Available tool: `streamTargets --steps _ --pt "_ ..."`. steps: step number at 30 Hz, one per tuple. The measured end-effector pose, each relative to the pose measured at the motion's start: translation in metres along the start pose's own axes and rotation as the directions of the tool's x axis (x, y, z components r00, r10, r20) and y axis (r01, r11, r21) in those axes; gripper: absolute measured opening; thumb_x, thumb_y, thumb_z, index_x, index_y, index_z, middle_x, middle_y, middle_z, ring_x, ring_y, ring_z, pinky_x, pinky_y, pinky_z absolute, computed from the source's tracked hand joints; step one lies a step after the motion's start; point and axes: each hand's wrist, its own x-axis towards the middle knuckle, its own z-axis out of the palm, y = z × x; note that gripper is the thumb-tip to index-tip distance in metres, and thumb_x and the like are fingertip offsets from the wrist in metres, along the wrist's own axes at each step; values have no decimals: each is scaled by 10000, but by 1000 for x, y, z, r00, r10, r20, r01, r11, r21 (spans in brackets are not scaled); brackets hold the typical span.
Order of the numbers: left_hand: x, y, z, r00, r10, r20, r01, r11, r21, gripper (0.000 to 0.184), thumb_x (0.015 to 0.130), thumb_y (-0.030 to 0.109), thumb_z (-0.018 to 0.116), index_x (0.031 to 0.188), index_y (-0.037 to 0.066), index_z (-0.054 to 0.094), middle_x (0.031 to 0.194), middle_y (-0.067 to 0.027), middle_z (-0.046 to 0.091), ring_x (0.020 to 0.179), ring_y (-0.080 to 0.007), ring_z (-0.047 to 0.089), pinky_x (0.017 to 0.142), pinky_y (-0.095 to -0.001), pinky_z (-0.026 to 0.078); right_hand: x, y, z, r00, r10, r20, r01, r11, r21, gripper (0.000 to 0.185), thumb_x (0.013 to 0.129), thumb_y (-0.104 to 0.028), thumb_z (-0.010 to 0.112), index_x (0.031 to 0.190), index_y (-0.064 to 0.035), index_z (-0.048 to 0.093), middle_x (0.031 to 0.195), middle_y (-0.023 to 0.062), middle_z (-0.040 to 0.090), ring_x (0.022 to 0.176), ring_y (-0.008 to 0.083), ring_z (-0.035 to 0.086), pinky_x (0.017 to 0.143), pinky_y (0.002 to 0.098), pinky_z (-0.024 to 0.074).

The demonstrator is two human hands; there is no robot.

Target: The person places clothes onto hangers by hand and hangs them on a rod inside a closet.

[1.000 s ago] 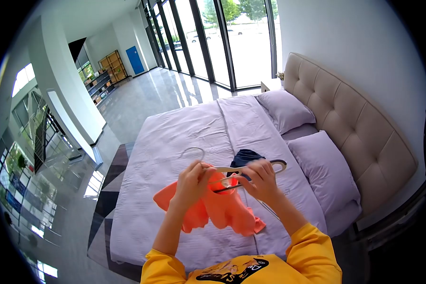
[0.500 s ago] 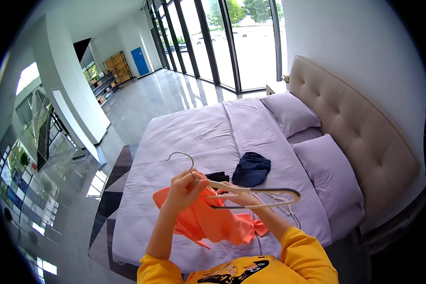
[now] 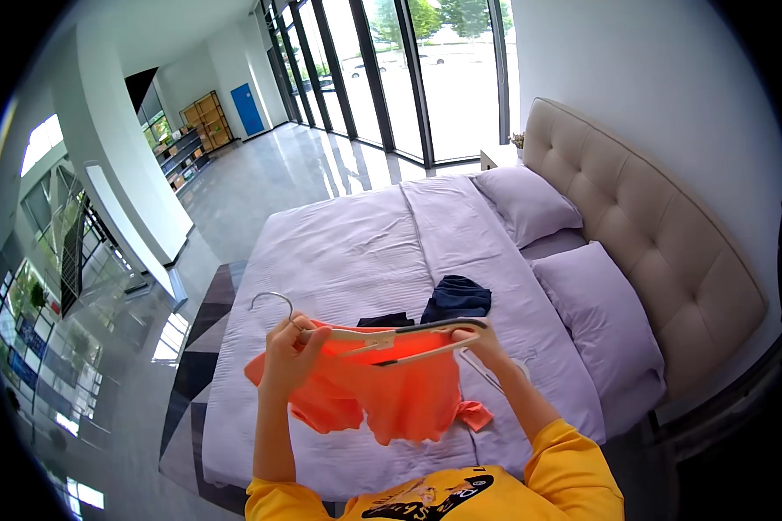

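My left hand (image 3: 288, 352) is closed around a light-coloured clothes hanger (image 3: 356, 336) with dark grip strips, just below its metal hook, which points up and left. From the hanger hangs an orange top (image 3: 408, 395), its cloth spread below the bar and partly behind it. My right hand (image 3: 488, 341) is closed at the hanger's right end, pulling the upper edge of the orange top outward; its fingertips are partly hidden behind the hanger. Beyond my hands, a dark blue folded garment (image 3: 457, 298) and a black garment (image 3: 387, 320) lie on the bed.
Lavender bedding covers the bed (image 3: 339, 243), with two pillows (image 3: 595, 304) against a beige tufted headboard (image 3: 643, 200). Another white hanger (image 3: 526, 358) lies by my right forearm. A patterned rug (image 3: 191, 373) borders the bed's left side. Tall windows stand behind.
The hanger and orange top have shifted left with my left hand. My right hand has moved right to the hanger's end, and the orange cloth is spread wider.
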Motion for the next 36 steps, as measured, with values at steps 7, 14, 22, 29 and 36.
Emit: streamTargets --steps 7,14,22,29,36 --pt "0 -13 4 998 42 -52 -37 995 94 213 751 100 649 640 -19 513 581 -45 432 458 -115 386 424 -254 312 6 -35 -18 994 -84 -71 81 996 -44 116 746 -20 534 739 45 630 711 55 622 584 100 555 533 221 442" --pt "-2 -30 20 997 74 18 -76 983 165 250 749 133 658 613 -17 512 581 -64 467 451 -182 451 420 -298 349 8 -77 -11 868 -497 -13 284 516 -808 102 670 -50 536 708 -20 626 627 101 558 527 215 548 490 300 423" --pt "0 -10 49 965 263 21 -255 908 333 276 755 190 657 617 7 503 575 -64 462 468 -229 485 421 -330 375 14 -121 35 733 -662 153 459 316 -830 125 686 -85 526 573 -37 500 582 88 480 552 267 530 511 377 445" --pt "3 2 61 980 197 -5 -195 974 111 212 745 100 663 652 -24 519 588 -71 457 432 -159 430 421 -281 341 5 -129 61 808 -493 324 552 439 -709 140 733 -140 581 779 -9 568 712 95 537 640 260 552 564 347 457" --pt "9 -1 49 996 57 -72 -58 998 -12 208 750 112 664 664 -20 529 607 -54 475 450 -125 433 420 -268 346 8 -138 23 757 -640 132 616 632 -471 331 807 -282 576 1025 -32 560 850 105 598 693 248 578 655 332 460"
